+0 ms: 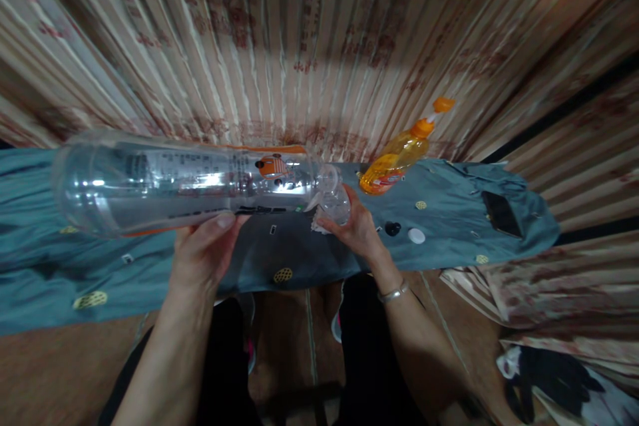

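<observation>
A large clear plastic bottle (pixel 200 180) lies sideways across the view above the table, its neck end to the right. It carries printed text and an orange-striped picture. My left hand (pixel 202 256) grips its body from below, the thumb along the near side. At the neck end, my right hand (pixel 357 223) is closed around the clear mouth part. A small pale scrap with a jagged edge (pixel 319 221) shows by my right fingertips; whether it is cloth or paper I cannot tell. The far fingers of my left hand are hidden behind the bottle.
A pump bottle of orange liquid (pixel 387 170) leans beyond my right hand. A black cap (pixel 392 229), a white disc (pixel 416 235) and a dark phone (pixel 502 213) lie on the teal cloth-covered table (pixel 324 266). Pleated curtains (pixel 279 46) hang behind it.
</observation>
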The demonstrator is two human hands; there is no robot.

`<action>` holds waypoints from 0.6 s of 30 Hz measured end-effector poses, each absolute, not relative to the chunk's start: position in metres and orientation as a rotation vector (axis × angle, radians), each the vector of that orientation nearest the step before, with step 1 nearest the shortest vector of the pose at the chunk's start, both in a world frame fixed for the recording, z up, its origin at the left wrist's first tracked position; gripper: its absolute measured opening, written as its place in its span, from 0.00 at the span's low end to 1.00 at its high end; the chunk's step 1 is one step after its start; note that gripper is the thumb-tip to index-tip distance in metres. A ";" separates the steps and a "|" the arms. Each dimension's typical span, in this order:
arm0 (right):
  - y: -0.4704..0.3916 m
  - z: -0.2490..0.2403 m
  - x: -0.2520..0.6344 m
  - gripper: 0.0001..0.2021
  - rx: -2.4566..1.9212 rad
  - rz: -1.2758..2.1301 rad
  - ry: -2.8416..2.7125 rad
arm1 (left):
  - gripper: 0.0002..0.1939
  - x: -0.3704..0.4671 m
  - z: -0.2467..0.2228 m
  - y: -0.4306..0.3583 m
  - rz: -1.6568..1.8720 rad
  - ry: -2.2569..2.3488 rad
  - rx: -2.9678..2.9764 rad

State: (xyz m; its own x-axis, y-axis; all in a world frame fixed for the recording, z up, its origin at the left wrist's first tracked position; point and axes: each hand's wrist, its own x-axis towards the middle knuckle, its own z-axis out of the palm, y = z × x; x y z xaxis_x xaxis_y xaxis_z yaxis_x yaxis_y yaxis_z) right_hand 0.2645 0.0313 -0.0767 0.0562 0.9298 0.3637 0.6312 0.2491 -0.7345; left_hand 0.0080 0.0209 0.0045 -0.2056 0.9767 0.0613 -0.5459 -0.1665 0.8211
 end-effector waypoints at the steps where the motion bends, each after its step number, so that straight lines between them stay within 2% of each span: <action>1: 0.031 -0.077 0.265 0.44 -1.467 0.437 -1.658 | 0.38 0.008 0.005 0.021 1.651 0.817 0.741; 18: 0.032 -0.078 0.264 0.43 -1.458 0.440 -1.646 | 0.35 0.008 0.007 0.020 1.650 0.826 0.785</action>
State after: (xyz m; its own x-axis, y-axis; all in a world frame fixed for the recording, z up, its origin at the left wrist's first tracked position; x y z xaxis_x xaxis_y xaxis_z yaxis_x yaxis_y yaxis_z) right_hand 0.2639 0.0315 -0.0775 0.0636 0.9277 0.3680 0.6207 0.2519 -0.7424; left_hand 0.0077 0.0202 0.0075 -0.2035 0.9755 0.0839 -0.5174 -0.1798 0.8366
